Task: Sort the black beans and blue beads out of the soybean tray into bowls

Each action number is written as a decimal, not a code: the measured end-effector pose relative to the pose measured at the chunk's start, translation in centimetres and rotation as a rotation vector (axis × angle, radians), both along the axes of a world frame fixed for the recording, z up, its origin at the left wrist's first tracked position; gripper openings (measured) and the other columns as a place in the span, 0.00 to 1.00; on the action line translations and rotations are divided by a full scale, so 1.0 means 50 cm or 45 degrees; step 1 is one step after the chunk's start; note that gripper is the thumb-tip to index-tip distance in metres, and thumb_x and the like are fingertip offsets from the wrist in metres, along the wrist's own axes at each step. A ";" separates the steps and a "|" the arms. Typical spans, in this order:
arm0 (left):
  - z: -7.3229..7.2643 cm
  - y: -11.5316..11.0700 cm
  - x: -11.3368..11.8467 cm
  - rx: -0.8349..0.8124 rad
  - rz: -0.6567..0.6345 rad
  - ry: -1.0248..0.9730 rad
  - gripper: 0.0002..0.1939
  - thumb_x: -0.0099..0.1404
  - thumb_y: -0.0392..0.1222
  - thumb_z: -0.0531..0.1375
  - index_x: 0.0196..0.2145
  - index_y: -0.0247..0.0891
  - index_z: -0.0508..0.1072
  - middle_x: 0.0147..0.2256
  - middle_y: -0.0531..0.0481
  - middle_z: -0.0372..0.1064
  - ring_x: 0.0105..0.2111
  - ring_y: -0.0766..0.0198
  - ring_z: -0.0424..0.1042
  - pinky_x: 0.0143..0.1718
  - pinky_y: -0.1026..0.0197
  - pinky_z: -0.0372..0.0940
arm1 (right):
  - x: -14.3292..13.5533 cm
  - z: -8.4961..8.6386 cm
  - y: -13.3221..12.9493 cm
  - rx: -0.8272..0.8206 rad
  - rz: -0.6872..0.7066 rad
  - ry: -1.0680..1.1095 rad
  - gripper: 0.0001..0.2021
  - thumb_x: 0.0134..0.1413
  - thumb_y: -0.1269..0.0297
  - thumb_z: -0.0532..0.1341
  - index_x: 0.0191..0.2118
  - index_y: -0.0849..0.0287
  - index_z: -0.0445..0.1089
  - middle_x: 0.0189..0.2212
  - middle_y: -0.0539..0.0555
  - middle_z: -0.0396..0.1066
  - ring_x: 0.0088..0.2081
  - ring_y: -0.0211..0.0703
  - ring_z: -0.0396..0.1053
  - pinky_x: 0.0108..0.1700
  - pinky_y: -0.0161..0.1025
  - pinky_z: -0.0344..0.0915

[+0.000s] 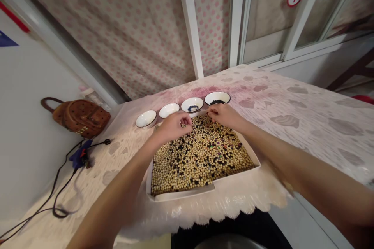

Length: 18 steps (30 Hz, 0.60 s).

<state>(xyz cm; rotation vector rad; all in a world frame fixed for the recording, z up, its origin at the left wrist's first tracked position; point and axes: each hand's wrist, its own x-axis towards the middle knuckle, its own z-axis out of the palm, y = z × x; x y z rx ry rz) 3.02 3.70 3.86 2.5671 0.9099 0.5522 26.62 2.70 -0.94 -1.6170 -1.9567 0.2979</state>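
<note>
A shallow white box (187, 193) in front of me is full of small round beads (201, 151), mostly tan with many black ones and a few green, red and purple. My left hand (177, 126) hovers over the far left part of the box, its fingers curled in; what they hold, if anything, is too small to make out. Over the far right edge, my right hand (222, 115) has thumb and fingertips pinched together, with a tiny dark spot at the tips. Just beyond it stands a white bowl (224, 96) with black beads inside.
Left of that bowl stand a bowl (198, 101) with some dark blue beads and two more white bowls (168, 109), (146, 119). A brown backpack (84, 116), a blue plug piece (78, 157) and black cables lie at the left. A curtain (140, 27) hangs behind the patterned tablecloth (280, 109).
</note>
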 end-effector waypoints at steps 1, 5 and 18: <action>0.002 0.032 0.002 0.027 0.089 0.002 0.03 0.56 0.35 0.59 0.30 0.38 0.74 0.32 0.51 0.72 0.35 0.63 0.70 0.38 0.61 0.63 | 0.000 0.000 0.000 0.001 -0.004 0.004 0.10 0.59 0.65 0.56 0.32 0.59 0.74 0.23 0.52 0.75 0.25 0.39 0.67 0.29 0.35 0.56; -0.015 0.141 0.031 -0.015 0.404 0.017 0.05 0.55 0.39 0.60 0.27 0.35 0.75 0.27 0.50 0.72 0.29 0.63 0.70 0.31 0.62 0.62 | -0.001 0.003 -0.002 -0.004 0.001 0.004 0.11 0.60 0.65 0.56 0.32 0.59 0.74 0.24 0.53 0.75 0.26 0.39 0.68 0.30 0.35 0.56; -0.022 0.095 -0.007 -0.068 0.451 -0.069 0.12 0.64 0.43 0.60 0.41 0.38 0.79 0.43 0.46 0.78 0.41 0.58 0.75 0.44 0.59 0.67 | -0.002 0.006 -0.004 0.004 0.036 -0.029 0.10 0.60 0.66 0.55 0.32 0.59 0.73 0.25 0.52 0.75 0.27 0.39 0.69 0.30 0.34 0.57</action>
